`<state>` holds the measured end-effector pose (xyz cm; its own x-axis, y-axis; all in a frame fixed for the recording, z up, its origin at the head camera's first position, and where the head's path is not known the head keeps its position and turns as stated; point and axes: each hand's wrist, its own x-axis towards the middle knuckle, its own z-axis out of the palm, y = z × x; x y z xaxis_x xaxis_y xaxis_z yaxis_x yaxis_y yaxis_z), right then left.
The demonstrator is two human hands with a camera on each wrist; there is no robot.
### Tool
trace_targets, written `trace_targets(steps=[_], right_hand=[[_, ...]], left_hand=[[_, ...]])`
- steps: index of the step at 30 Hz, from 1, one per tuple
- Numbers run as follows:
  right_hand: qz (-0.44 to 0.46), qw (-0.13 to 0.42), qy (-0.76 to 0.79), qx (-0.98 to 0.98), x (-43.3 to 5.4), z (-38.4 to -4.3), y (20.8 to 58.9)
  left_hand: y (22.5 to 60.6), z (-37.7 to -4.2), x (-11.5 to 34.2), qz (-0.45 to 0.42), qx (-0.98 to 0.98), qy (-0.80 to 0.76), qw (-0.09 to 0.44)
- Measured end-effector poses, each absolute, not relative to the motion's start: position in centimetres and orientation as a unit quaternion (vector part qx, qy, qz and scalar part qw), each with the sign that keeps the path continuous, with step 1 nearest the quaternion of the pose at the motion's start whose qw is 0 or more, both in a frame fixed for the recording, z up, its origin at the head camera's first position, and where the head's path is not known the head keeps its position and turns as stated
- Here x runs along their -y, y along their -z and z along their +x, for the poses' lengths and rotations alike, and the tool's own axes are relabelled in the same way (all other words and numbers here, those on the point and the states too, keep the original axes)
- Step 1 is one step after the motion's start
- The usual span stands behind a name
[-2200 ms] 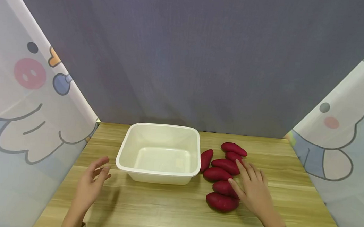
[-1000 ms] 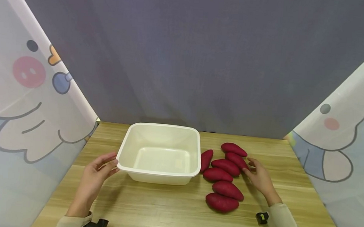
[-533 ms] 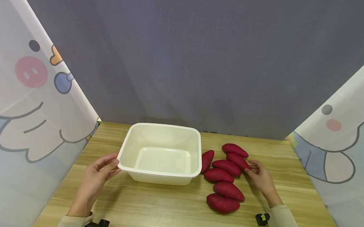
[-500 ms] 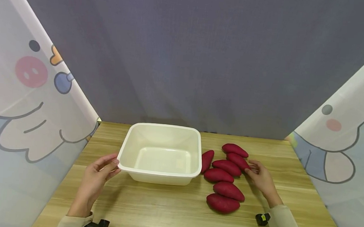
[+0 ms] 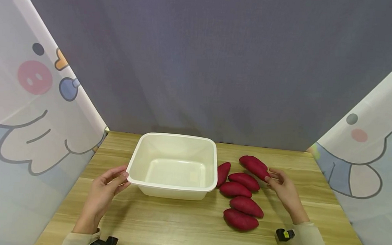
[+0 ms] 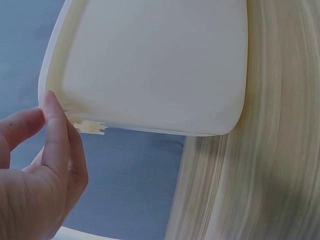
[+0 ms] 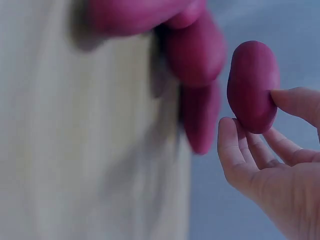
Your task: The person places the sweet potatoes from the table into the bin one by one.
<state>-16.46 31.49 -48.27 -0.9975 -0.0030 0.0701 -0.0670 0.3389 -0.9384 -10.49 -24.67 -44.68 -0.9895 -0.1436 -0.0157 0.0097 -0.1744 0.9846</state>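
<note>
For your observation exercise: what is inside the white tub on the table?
The white plastic tub shows only its bare bottom; nothing lies inside. The near wall's inner face is hidden by its rim. The sweet potatoes lie outside.

wooden table (image 5: 182, 230), grey backdrop curtain (image 5: 206, 63), cartoon side curtains (image 5: 25, 101)

A grey-purple curtain (image 5: 199, 62) hangs behind the wooden table (image 5: 176, 230), flanked by a pig-cartoon sheet (image 5: 26, 89) on the left and a cartoon-faced one (image 5: 376, 141) on the right.
</note>
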Motion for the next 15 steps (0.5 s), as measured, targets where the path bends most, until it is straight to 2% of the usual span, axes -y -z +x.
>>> trace_targets(steps=[9, 15], right_hand=[[0.085, 0.063, -0.545, 0.832, -28.7, -17.4, 43.5], [0.117, 0.049, -0.496, 0.859, -26.0, -18.3, 39.6]], left_hand=[[44.7, -10.6, 24.7, 0.054, 0.647, 0.759, 0.053], [44.9, -10.7, 24.7, 0.053, 0.645, 0.76, 0.054]])
